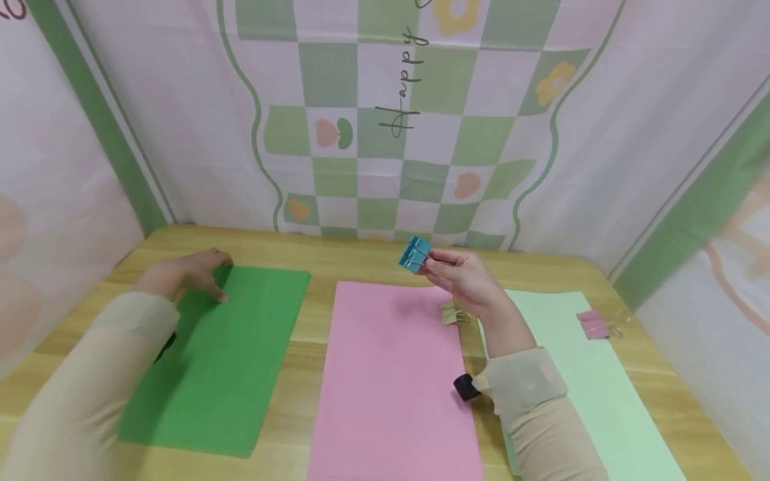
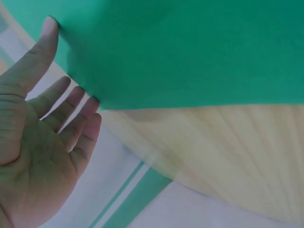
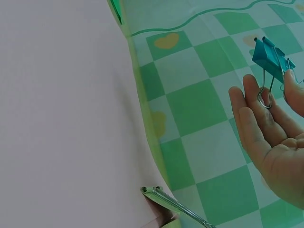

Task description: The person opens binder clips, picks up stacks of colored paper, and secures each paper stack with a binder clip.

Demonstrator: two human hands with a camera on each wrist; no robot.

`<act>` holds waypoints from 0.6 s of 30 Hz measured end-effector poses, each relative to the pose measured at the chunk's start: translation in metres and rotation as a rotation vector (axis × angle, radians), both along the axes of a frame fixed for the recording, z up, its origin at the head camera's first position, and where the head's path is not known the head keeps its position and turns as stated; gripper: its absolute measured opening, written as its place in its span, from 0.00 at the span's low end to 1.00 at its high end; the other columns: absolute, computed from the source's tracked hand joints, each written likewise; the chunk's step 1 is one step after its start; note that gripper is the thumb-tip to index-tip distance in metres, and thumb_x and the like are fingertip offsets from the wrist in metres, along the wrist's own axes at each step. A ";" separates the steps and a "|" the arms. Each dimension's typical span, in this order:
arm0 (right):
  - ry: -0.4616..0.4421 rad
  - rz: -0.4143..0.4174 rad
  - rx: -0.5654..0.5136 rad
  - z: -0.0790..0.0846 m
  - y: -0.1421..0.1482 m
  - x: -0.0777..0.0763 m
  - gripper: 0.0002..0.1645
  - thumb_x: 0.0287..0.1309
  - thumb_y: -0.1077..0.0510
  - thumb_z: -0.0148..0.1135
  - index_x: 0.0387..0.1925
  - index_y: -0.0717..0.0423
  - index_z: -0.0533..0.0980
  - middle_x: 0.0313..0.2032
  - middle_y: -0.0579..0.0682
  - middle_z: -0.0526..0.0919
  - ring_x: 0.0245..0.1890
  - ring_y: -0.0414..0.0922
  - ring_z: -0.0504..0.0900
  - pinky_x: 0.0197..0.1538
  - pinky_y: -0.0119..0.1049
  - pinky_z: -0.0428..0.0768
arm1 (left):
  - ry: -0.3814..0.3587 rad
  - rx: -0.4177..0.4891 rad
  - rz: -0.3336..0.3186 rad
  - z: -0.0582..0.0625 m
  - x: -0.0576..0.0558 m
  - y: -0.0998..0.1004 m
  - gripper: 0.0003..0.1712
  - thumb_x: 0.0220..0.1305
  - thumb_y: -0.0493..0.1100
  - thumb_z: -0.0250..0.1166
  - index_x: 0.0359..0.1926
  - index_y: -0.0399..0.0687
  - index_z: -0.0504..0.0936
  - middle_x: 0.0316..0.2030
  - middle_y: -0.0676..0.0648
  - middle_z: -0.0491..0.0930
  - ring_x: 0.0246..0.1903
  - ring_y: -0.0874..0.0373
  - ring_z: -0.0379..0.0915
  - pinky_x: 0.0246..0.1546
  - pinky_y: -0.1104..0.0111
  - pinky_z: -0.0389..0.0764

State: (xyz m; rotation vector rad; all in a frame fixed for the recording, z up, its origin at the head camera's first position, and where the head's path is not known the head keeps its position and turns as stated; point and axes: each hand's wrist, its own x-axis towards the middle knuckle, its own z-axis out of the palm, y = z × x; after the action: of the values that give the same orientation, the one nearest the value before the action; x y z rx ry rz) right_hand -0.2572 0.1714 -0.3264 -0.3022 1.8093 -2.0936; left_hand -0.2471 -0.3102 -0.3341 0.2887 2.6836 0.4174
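Observation:
My right hand (image 1: 466, 277) holds a blue binder clip (image 1: 414, 254) raised above the far edge of the pink paper (image 1: 391, 374). The right wrist view shows the thumb against the clip (image 3: 268, 56), its wire handles near the fingers. At the far left corner of the green paper (image 1: 234, 361), my left hand (image 1: 186, 274) rests with the thumb spread from the other fingers. Seen from the left wrist, the thumb tip overlaps the green paper (image 2: 190, 57) and the fingertips of the left hand (image 2: 47, 128) meet its edge.
A gold binder clip (image 1: 449, 313) grips the pink paper's right edge near its far corner. On the right, light green paper (image 1: 577, 374) carries a pink binder clip (image 1: 593, 325). Behind the wooden table (image 1: 289, 394) hangs a checked cloth (image 1: 385, 133).

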 end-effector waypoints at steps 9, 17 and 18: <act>0.015 0.006 0.039 0.000 -0.001 0.002 0.32 0.70 0.68 0.50 0.69 0.80 0.55 0.35 0.39 0.87 0.41 0.34 0.86 0.52 0.24 0.81 | -0.025 -0.049 0.054 0.004 -0.004 0.013 0.52 0.49 0.42 0.77 0.68 0.27 0.58 0.68 0.21 0.54 0.66 0.20 0.45 0.64 0.28 0.55; 0.027 -0.007 0.063 0.001 0.000 0.002 0.32 0.70 0.68 0.51 0.70 0.77 0.56 0.39 0.40 0.85 0.44 0.34 0.85 0.60 0.29 0.78 | -0.047 -0.094 0.015 0.005 -0.010 0.013 0.50 0.51 0.43 0.77 0.66 0.26 0.59 0.66 0.20 0.60 0.65 0.22 0.55 0.65 0.34 0.60; 0.031 -0.007 0.069 0.001 0.001 0.002 0.32 0.70 0.68 0.50 0.70 0.77 0.56 0.39 0.40 0.84 0.44 0.34 0.85 0.61 0.29 0.78 | -0.053 -0.091 0.000 0.005 -0.011 0.012 0.48 0.52 0.43 0.77 0.65 0.25 0.60 0.65 0.19 0.61 0.64 0.21 0.56 0.64 0.34 0.62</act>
State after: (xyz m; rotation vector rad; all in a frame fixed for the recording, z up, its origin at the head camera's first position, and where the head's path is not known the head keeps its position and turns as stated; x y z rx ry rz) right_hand -0.2557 0.1723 -0.3252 -0.3119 1.8986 -2.0369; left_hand -0.2578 -0.2982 -0.3288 0.2479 2.6412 0.2970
